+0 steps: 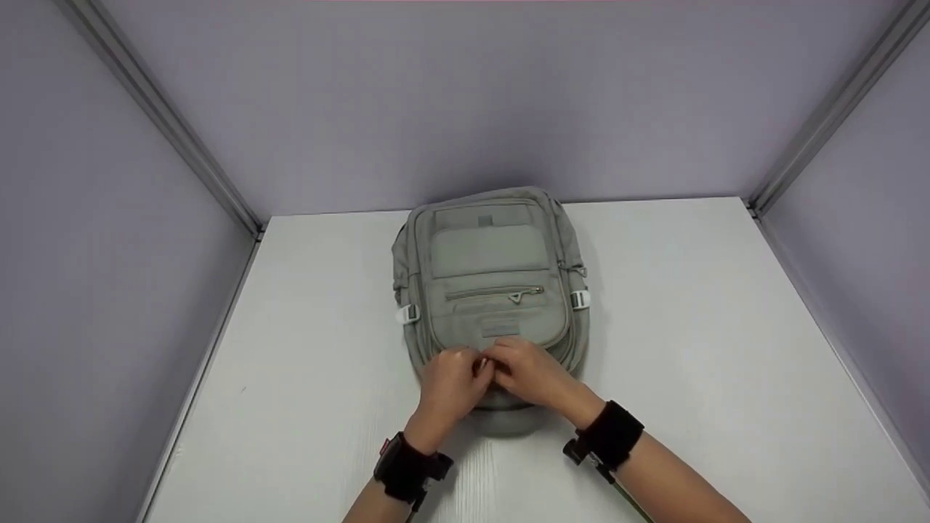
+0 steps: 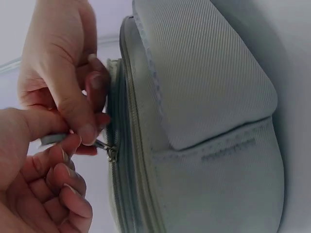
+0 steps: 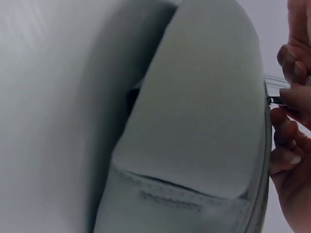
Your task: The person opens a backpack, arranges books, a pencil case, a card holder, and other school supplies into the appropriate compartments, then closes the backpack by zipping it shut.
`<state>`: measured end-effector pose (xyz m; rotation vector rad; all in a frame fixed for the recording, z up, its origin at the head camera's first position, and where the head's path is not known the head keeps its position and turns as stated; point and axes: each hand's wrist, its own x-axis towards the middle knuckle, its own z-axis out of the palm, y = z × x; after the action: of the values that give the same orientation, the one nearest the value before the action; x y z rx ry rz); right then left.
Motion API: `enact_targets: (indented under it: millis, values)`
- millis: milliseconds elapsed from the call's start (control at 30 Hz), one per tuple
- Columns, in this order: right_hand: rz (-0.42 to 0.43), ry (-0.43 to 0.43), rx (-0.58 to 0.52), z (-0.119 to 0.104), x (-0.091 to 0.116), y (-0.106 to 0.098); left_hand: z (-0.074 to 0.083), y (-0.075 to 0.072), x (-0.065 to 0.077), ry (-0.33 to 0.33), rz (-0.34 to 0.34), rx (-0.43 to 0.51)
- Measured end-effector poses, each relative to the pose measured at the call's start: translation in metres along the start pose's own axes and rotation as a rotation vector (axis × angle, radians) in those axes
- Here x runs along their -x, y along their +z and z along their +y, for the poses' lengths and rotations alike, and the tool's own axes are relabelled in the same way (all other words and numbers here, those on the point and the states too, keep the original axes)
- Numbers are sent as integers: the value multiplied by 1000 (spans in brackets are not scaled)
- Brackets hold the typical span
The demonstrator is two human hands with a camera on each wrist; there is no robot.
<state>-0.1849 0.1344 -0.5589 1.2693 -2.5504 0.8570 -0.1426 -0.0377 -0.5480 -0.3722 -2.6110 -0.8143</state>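
A grey-green backpack (image 1: pixel 490 250) lies on its back on the white table, its top end away from me. Both hands meet at its lower front edge. My left hand (image 1: pixel 452 381) pinches a zipper pull (image 2: pixel 52 140) between thumb and forefinger. My right hand (image 1: pixel 534 372) meets it there, thumb and finger on the same pull close to the slider (image 2: pixel 112 154). The slider sits on a zipper (image 2: pixel 131 97) that runs along the pocket edge. In the right wrist view, the fingertips (image 3: pixel 287 131) of the right hand are right at the zipper edge; the pull is partly hidden.
A small front zipper with a triangular pull (image 1: pixel 515 297) crosses the backpack's front. White buckles (image 1: pixel 408 314) sit at its sides. The white table (image 1: pixel 676 327) extends around it, with pale panels (image 1: pixel 472 94) behind and on both sides. Each wrist wears a black strap (image 1: pixel 612 434) with a camera.
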Motion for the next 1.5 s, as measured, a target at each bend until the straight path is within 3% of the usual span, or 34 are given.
enact_targets:
  millis: [167,233,533,667,800,1067,1500]
  values:
    - [68,34,-1,-1,-2,6,-6,-1,0,47,135,82]
    - [97,55,4,-1,-2,8,-11,0,-2,68,158,82]
    - [167,200,-28,-8,-3,15,-35,9,1,210,58,-58]
    - [207,251,-38,-9,-3,17,-41,15,1,280,90,-104]
    - [203,247,-43,-8,-2,17,-45,21,-1,326,135,-145]
    - [98,183,-49,-5,2,7,-50,22,-1,353,168,-185]
    - [176,256,78,6,24,-4,-51,22,-1,355,199,-193]
